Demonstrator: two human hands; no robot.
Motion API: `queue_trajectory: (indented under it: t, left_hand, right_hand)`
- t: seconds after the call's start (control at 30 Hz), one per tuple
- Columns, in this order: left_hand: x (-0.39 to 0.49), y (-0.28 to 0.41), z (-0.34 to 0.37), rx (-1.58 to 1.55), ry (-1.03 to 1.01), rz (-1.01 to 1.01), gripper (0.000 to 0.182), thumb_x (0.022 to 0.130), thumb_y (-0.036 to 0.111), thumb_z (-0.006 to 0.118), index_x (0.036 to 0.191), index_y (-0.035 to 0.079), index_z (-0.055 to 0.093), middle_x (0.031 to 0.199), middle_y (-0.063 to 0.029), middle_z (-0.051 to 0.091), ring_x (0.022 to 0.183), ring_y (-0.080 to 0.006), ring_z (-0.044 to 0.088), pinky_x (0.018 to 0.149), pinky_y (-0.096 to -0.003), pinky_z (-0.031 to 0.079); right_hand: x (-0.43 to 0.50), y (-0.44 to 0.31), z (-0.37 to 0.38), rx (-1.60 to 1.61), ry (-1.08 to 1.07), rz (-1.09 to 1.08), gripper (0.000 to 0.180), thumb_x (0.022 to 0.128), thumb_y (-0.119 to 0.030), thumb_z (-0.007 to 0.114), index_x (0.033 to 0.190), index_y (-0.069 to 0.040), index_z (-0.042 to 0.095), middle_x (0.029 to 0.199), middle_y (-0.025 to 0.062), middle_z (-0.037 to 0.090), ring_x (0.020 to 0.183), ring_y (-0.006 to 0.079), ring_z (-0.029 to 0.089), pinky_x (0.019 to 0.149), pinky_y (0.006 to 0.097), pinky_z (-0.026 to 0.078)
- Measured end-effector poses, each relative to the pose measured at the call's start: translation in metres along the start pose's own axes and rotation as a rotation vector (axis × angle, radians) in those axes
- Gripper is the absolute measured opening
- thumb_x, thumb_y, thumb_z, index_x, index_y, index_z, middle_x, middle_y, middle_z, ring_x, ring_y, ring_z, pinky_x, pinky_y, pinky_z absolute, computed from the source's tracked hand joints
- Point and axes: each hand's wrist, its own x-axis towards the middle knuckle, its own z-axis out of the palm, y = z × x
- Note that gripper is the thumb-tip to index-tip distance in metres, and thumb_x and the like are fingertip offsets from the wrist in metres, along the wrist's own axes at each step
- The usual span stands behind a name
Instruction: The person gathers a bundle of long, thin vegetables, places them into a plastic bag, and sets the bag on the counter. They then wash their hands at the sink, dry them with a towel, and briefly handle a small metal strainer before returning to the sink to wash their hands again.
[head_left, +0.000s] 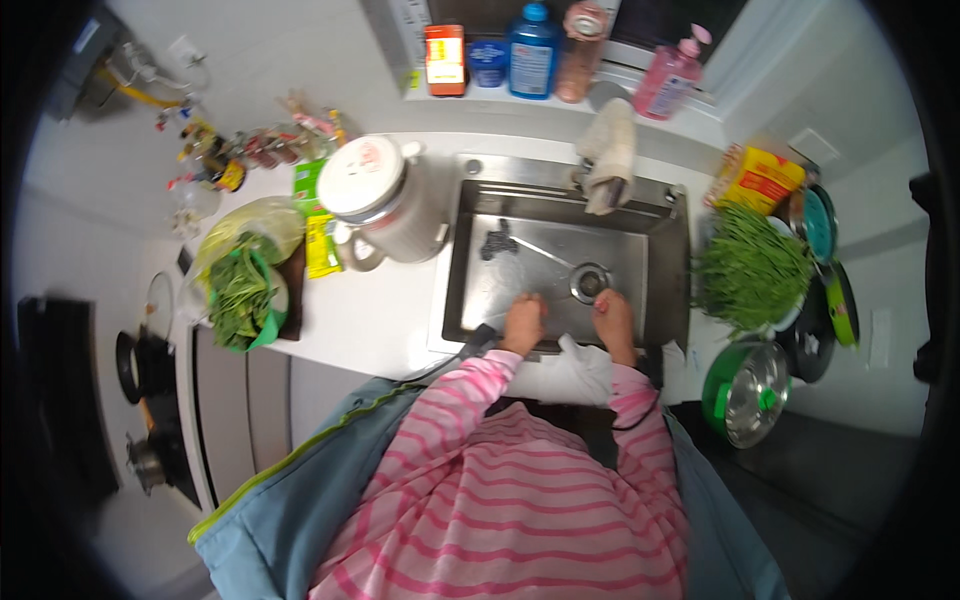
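Both hands are over the front part of a stainless steel sink (555, 300), a little apart from each other. My left hand (524, 319) has its fingers curled in, and I see nothing held in it. Close to the round drain (590, 283), my right hand (613, 319) is also curled, with nothing visible in its grasp. A white cloth (574, 375) drapes over the sink's front edge between my wrists. On the sink floor to the left lies a dark scrubber-like clump (497, 244). A beige cloth (611, 154) covers the faucet at the back.
A large lidded jug (397, 202) and leafy greens (244, 292) in a green-rimmed container stand left. To the right are a heap of green vegetables (754, 266) and a green pot (746, 394). Bottles, including a pink pump bottle (667, 79), and a lit phone (445, 60) line the sill.
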Motion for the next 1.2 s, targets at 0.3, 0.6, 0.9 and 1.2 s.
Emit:
queue_trajectory:
  t: [0.3, 0.6, 0.9, 1.2]
  left_hand:
    - [-0.014, 0.007, -0.007, 0.092, 0.037, 0.121, 0.045, 0.068, 0.001, 0.069, 0.112, 0.006, 0.067, 0.13, -0.0219, 0.055, 0.129, -0.0418, 0.044, 0.111, -0.0462, 0.035]
    - [-0.031, 0.006, -0.01, -0.06, -0.231, 0.131, 0.057, 0.071, 0.018, 0.076, 0.124, 0.004, 0.061, 0.131, -0.0183, 0.057, 0.13, -0.0402, 0.046, 0.108, -0.0454, 0.04]
    - [-0.045, 0.053, -0.019, -0.39, -0.381, 0.229, 0.082, 0.075, 0.036, 0.081, 0.141, 0.003, 0.045, 0.124, -0.0218, 0.06, 0.115, -0.0386, 0.057, 0.096, -0.0413, 0.045]
    - [-0.061, 0.09, -0.05, -0.39, -0.157, 0.417, 0.027, 0.094, 0.024, 0.061, 0.107, 0.0, 0.057, 0.1, -0.023, 0.063, 0.093, -0.0408, 0.062, 0.079, -0.0437, 0.047]
  right_hand:
    - [-0.026, 0.0, -0.01, 0.031, -0.027, -0.077, 0.048, 0.069, -0.012, 0.078, 0.116, -0.005, 0.065, 0.114, 0.0204, 0.063, 0.108, 0.039, 0.059, 0.093, 0.0414, 0.048]
    - [-0.07, -0.01, -0.034, -0.371, -0.287, 0.167, 0.013, 0.071, -0.013, 0.076, 0.081, -0.009, 0.068, 0.089, 0.0051, 0.07, 0.088, 0.0309, 0.066, 0.079, 0.0422, 0.048]
    - [-0.083, -0.096, -0.08, -0.065, -0.075, 0.079, 0.009, 0.083, -0.001, 0.061, 0.089, -0.007, 0.059, 0.081, 0.0108, 0.064, 0.08, 0.0352, 0.063, 0.085, 0.0465, 0.046]
    - [-0.085, -0.135, -0.108, 0.122, 0.191, -0.039, 0.02, 0.08, 0.002, 0.065, 0.099, -0.001, 0.059, 0.089, 0.0134, 0.061, 0.086, 0.0312, 0.06, 0.081, 0.0334, 0.047]
